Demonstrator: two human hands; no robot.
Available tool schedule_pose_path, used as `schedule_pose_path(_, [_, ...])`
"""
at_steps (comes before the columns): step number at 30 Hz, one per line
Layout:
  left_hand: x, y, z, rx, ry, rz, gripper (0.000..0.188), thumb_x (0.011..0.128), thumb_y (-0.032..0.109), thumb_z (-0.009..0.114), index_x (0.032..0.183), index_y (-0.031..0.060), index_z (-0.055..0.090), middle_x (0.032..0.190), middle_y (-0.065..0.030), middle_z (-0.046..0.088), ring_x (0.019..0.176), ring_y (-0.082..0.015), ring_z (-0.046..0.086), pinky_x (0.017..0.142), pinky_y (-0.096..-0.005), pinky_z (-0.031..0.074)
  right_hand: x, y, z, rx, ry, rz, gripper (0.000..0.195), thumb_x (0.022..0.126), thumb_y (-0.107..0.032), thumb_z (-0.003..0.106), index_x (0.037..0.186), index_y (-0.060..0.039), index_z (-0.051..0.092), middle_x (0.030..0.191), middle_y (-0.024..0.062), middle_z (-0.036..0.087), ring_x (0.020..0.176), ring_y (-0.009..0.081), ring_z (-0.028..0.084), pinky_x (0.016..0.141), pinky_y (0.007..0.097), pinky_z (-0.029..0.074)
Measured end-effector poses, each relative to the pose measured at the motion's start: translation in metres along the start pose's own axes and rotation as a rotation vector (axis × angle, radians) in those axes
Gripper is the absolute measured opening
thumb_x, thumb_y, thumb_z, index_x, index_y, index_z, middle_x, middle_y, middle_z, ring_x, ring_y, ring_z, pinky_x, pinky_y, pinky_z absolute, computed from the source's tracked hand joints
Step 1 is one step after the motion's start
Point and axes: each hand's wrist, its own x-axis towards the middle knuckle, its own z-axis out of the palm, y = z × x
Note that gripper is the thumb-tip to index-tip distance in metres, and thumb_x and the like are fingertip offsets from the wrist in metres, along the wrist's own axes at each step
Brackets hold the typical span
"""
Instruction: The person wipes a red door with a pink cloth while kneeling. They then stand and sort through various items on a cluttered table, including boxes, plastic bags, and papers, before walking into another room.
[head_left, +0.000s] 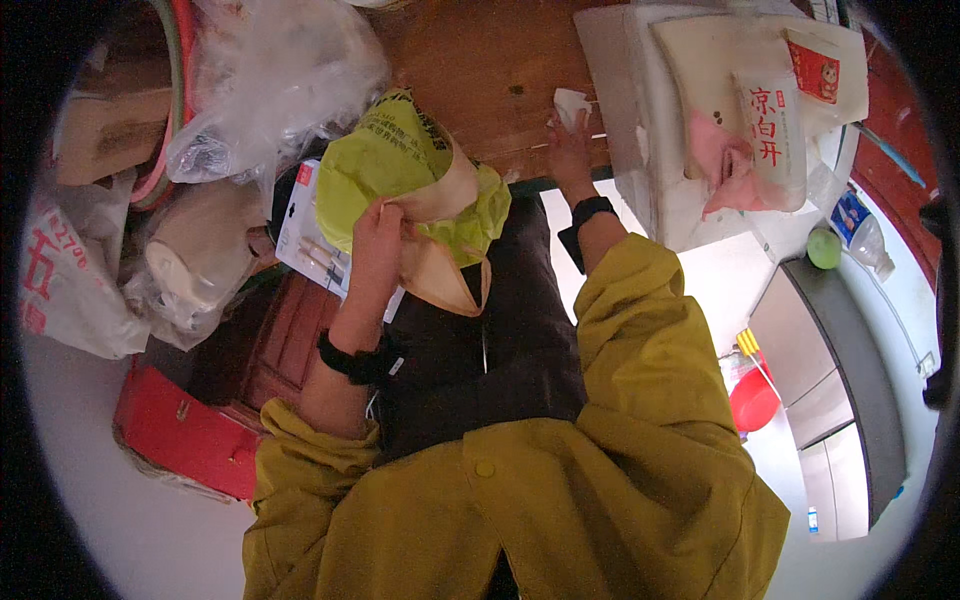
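Observation:
My left hand (377, 229) pinches the edge of a yellow-green plastic bag (352, 176) with beige bands and a beige loop handle, held over my lap at the table's edge. Beneath the bag lies a white card package (300, 225), partly covered. My right hand (571, 146) reaches over the wooden table (487, 45), with its fingers at a crumpled white tissue or paper (571, 103); whether they grip it is unclear.
Clear plastic bags (277, 82) and a wrapped beige object (202, 240) crowd the left. At the right lie a cream and pink package (720, 150), a plastic bottle (862, 232) and a green ball-like object (824, 248). A red box-like object (184, 431) stands lower left.

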Motion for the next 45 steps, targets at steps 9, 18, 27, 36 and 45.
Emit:
schedule_pose_path(9, [0.004, -0.013, -0.005, 0.228, -0.059, 0.287, 0.024, 0.081, 0.016, 0.046, 0.092, -0.0027, 0.057, 0.074, -0.004, 0.056, 0.067, -0.0129, 0.05, 0.063, -0.0252, 0.041, 0.004, -0.05, -0.115, 1.483, -0.429, 0.328, 0.031, 0.092, -0.015, 0.036, 0.114, 0.0005, 0.052, 0.122, 0.015, 0.046, 0.112, 0.0269, 0.045, 0.098, 0.0352, 0.034])
schedule_pose_path(18, [-0.007, 0.019, 0.008, -0.305, -0.066, -0.03, 0.034, 0.086, 0.028, 0.053, 0.103, -0.0017, 0.055, 0.088, -0.0037, 0.057, 0.074, -0.0118, 0.052, 0.066, -0.0245, 0.043, -0.023, -0.137, -0.19, 1.045, -0.607, -0.113, 0.03, 0.094, -0.024, 0.036, 0.1, -0.003, 0.056, 0.105, 0.0104, 0.057, 0.102, 0.0247, 0.051, 0.088, 0.0391, 0.039])
schedule_pose_path(27, [-0.005, 0.017, -0.025, -0.486, -0.048, -0.172, 0.027, 0.082, 0.019, 0.059, 0.101, -0.0015, 0.057, 0.088, -0.0044, 0.06, 0.076, -0.0104, 0.056, 0.065, -0.0222, 0.045, 0.012, -0.201, -0.194, 0.814, -0.911, -0.489, 0.027, 0.089, -0.022, 0.048, 0.105, -0.0036, 0.058, 0.105, 0.0091, 0.059, 0.102, 0.0189, 0.054, 0.092, 0.0319, 0.039])
schedule_pose_path(36, [-0.005, 0.015, -0.049, -0.357, 0.021, -0.155, 0.025, 0.082, 0.02, 0.061, 0.095, -0.0011, 0.059, 0.084, -0.0046, 0.061, 0.073, -0.0098, 0.057, 0.062, -0.0224, 0.045, 0.066, -0.205, -0.121, 0.71, -0.897, -0.075, 0.062, 0.084, -0.039, 0.055, 0.128, 0.0009, 0.037, 0.119, 0.0163, 0.051, 0.109, 0.0221, 0.048, 0.092, 0.0312, 0.038])
schedule_pose_path(45, [-0.011, 0.015, -0.082, -0.764, 0.08, -0.126, 0.027, 0.082, 0.016, 0.06, 0.102, -0.0005, 0.053, 0.095, -0.0101, 0.059, 0.082, -0.0164, 0.059, 0.071, -0.029, 0.05, 0.023, -0.181, -0.117, 0.861, -0.795, 0.02, 0.087, 0.077, -0.042, 0.063, 0.136, 0.0023, 0.018, 0.137, 0.0206, 0.03, 0.127, 0.0299, 0.03, 0.103, 0.0362, 0.027])
